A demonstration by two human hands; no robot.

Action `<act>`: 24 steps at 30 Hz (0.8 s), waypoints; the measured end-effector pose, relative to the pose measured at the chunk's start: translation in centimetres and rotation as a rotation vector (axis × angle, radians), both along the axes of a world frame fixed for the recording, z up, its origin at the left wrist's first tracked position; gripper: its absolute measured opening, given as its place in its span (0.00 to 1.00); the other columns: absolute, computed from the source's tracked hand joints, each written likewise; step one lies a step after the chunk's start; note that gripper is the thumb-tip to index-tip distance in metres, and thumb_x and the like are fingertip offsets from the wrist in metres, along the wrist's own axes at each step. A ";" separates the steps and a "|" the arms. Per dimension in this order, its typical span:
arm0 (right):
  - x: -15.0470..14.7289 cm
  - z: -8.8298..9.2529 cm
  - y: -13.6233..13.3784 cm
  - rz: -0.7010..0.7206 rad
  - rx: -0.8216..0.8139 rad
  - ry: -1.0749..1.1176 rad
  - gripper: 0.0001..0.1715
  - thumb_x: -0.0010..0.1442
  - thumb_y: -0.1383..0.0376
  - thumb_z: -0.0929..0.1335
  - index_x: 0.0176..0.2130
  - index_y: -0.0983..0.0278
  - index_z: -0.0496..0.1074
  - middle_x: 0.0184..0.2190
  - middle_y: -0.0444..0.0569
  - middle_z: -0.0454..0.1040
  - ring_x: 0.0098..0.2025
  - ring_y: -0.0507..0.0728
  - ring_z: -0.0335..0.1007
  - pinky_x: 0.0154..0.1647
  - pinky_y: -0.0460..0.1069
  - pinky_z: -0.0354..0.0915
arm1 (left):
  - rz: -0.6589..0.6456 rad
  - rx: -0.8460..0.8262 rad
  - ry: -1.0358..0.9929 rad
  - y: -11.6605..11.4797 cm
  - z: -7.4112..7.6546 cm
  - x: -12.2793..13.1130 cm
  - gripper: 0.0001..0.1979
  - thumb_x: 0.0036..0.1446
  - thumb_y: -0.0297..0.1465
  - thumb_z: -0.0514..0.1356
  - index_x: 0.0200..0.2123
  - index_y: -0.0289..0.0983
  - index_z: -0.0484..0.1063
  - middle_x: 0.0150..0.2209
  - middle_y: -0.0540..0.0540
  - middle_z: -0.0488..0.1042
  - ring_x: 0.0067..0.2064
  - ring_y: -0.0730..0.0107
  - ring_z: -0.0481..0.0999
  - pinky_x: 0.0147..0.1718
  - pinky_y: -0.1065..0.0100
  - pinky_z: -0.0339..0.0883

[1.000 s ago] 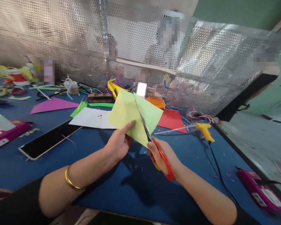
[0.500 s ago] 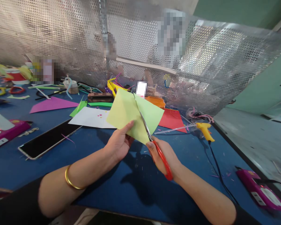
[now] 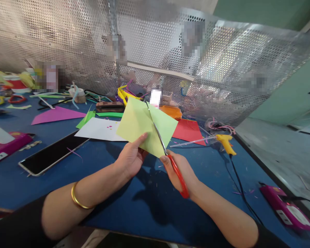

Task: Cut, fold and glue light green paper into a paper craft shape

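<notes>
My left hand point(image 3: 131, 156) pinches the lower edge of a light yellow-green sheet of paper point(image 3: 134, 124), thumb on top and fingers underneath. The sheet is held up over the table, tilted towards me. In my right hand point(image 3: 182, 170) is a pair of scissors with red handles point(image 3: 179, 177). Their metal blade lies across the sheet from its lower right edge towards its top, with the tip near the upper edge. The other blade is hidden behind the paper. My right fingers are partly hidden by the handle.
Behind the sheet lie white paper point(image 3: 100, 130), red paper point(image 3: 189, 131) and an orange object point(image 3: 172, 112). A phone point(image 3: 49, 155) and purple paper point(image 3: 58, 115) are on the left. To the right are a yellow glue gun point(image 3: 226, 144) with its cord and a purple power strip point(image 3: 286, 208).
The sheet and scissors have shifted very slightly left in view, along with the table's things. The scissors' position across the paper looks almost the same, and both hands keep their grip.
</notes>
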State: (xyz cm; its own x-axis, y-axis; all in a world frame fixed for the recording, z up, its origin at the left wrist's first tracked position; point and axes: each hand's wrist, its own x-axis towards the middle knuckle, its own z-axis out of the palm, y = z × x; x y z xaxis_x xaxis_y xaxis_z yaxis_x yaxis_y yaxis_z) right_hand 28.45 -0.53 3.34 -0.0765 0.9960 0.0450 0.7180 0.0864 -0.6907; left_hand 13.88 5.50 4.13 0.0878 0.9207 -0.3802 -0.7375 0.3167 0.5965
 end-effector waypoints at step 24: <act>0.3 -0.3 -0.3 0.065 -0.013 0.108 0.33 0.63 0.39 0.52 0.28 0.61 0.61 0.18 0.43 0.65 0.20 0.52 0.63 0.21 0.46 0.58 | 0.017 -0.025 -0.032 -0.2 0.6 0.0 0.14 0.49 0.19 0.67 0.41 0.31 0.75 0.32 0.44 0.80 0.27 0.72 0.78 0.24 0.75 0.75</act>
State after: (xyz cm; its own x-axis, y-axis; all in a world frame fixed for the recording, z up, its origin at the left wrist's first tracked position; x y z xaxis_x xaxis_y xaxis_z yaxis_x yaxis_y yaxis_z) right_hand 28.72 -0.85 3.07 -0.1365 0.9897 0.0436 0.6326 0.1209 -0.7649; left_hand 13.92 5.25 4.74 0.0845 0.9123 -0.4006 -0.7617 0.3184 0.5644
